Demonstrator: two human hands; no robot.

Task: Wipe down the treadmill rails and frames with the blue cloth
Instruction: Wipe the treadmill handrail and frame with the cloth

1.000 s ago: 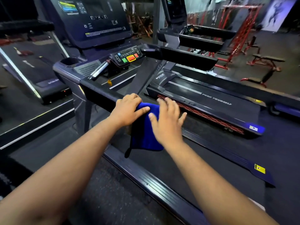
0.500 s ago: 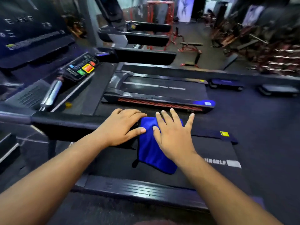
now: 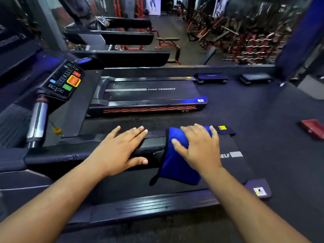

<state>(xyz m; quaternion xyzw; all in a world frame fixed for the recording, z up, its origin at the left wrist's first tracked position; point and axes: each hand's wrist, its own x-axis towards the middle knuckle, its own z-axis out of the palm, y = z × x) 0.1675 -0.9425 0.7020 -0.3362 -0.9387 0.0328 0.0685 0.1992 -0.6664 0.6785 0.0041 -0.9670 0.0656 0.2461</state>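
Observation:
The blue cloth (image 3: 177,165) hangs folded over the end of the treadmill's black handrail (image 3: 150,148), which runs from left to centre. My right hand (image 3: 198,148) lies on top of the cloth with fingers spread, pressing it onto the rail end. To its left, my left hand (image 3: 121,149) rests flat on the bare rail, thumb down the near side, fingers straight. A black tab dangles from the cloth's lower corner. Below the rail lie the treadmill's belt and near side frame (image 3: 149,206).
The console (image 3: 64,81) with coloured buttons and a chrome grip bar (image 3: 37,120) sit at the left. A second treadmill (image 3: 149,97) stands just beyond, with more behind it. Weight racks (image 3: 249,37) fill the far right. A red object (image 3: 312,128) lies on the floor at right.
The right hand has slid the cloth along the rail to its end, away from the left hand, which now rests apart on the bare rail. My view has swung right.

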